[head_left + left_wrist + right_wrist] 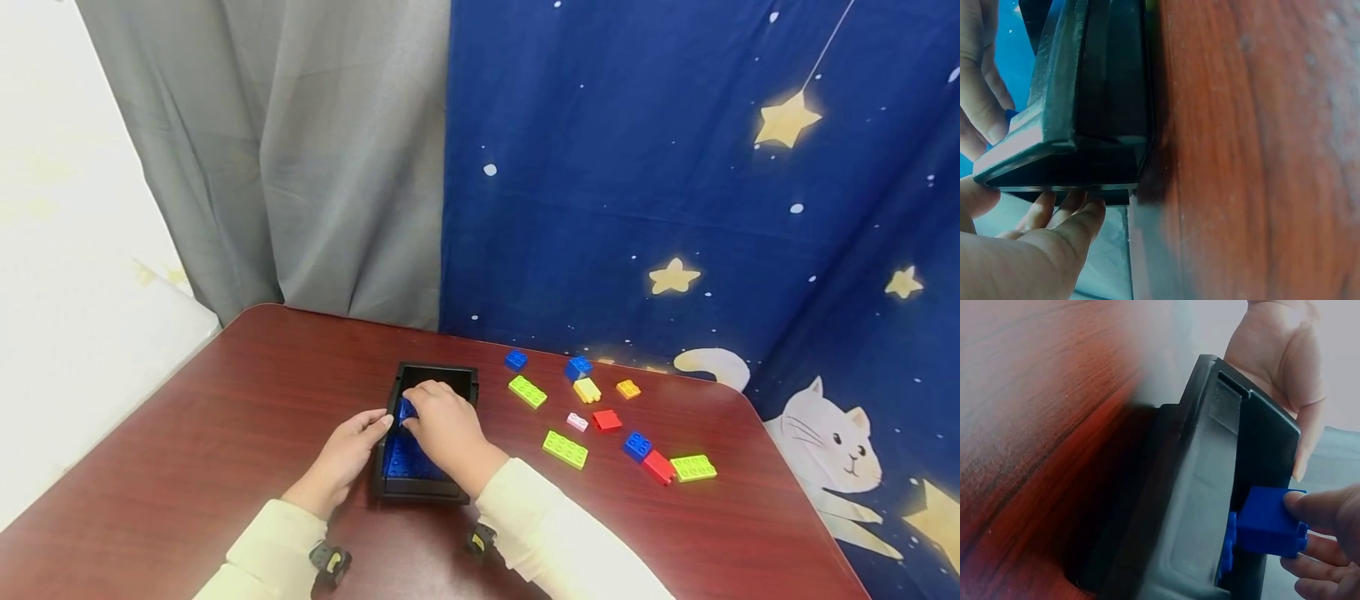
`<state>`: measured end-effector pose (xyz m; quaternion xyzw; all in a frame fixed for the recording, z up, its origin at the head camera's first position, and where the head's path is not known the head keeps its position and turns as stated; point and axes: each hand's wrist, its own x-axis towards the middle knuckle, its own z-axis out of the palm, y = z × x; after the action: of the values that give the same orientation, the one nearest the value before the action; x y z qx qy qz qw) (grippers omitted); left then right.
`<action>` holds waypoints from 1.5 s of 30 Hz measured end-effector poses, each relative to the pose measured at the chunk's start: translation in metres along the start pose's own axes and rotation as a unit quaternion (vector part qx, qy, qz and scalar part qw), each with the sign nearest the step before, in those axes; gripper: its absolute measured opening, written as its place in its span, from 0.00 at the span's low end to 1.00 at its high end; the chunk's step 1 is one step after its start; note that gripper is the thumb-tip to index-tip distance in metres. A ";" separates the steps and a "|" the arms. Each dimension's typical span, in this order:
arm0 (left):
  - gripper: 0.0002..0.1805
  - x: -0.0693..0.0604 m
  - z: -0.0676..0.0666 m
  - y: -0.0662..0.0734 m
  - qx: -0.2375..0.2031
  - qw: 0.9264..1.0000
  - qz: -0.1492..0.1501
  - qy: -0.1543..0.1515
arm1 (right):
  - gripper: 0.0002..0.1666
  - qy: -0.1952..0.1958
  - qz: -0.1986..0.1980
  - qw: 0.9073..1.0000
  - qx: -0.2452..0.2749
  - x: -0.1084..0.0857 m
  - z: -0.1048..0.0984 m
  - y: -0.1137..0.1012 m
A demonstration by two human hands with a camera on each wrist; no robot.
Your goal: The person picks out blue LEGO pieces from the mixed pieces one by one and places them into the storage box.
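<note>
The right hand (446,425) pinches a blue rectangular plastic brick (1266,519) between thumb and fingers, in the opening of a black rectangular plastic box (426,493), where other studded blue plastic bricks (411,461) lie. The left hand (339,458) grips the box's left side, thumb at the rim, fingers beneath it. Lime-green studded rectangular plastic bricks (566,450) lie right of it on the reddish-brown wood-grained table (240,467). A black wrist-worn device (330,562) bears a yellow mark too small to read.

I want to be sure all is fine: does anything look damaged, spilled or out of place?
Nothing stands out. The black bin sits upright on the table, the right hand pinches a blue brick, and the scattered bricks nearby show no visible damage.
</note>
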<state>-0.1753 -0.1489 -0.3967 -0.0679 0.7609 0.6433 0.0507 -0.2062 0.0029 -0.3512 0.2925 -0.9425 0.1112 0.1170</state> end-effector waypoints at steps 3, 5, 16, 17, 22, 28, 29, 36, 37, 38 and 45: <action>0.26 -0.001 -0.001 0.000 0.000 1.000 0.001 -0.002 | 0.22 -0.007 0.004 1.000 -0.002 0.001 0.002 0.000; 0.26 -0.001 -0.001 0.000 0.001 1.000 0.002 -0.002 | 0.22 -0.014 0.008 1.000 -0.002 0.003 0.005 0.000; 0.27 -0.001 0.000 0.002 0.006 1.000 0.002 -0.004 | 0.21 -0.033 0.020 0.999 -0.004 0.008 0.013 -0.001; 0.27 -0.002 0.000 0.002 0.007 1.000 0.002 -0.003 | 0.21 -0.034 0.020 0.999 -0.005 0.009 0.014 -0.001; 0.27 -0.002 0.001 0.003 0.010 1.000 0.002 0.000 | 0.20 -0.037 0.018 0.999 -0.008 0.011 0.019 -0.001; 0.27 -0.001 0.000 0.002 0.014 1.000 0.005 0.000 | 0.20 -0.044 0.020 0.999 -0.016 0.013 0.025 0.000; 0.27 -0.001 0.000 0.002 0.015 1.000 0.004 0.001 | 0.20 -0.046 0.020 0.999 -0.018 0.013 0.026 0.000; 0.27 -0.001 0.001 0.004 0.020 1.000 0.005 -0.001 | 0.19 -0.057 0.025 0.998 -0.028 0.014 0.028 -0.001; 0.27 0.000 0.001 0.004 0.020 1.000 0.007 0.000 | 0.18 -0.057 0.024 0.998 -0.031 0.014 0.028 -0.001; 0.27 0.000 0.001 0.004 0.020 1.000 0.010 0.001 | 0.18 -0.056 0.022 0.998 -0.035 0.014 0.029 -0.001; 0.26 0.002 0.002 0.001 0.009 1.000 0.013 0.008 | 0.11 -0.046 0.014 0.998 -0.051 0.015 0.034 -0.001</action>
<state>-0.1772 -0.1471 -0.3966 -0.0631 0.7681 0.6361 0.0371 -0.2229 -0.0156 -0.3791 0.2781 -0.9552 0.0516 0.0870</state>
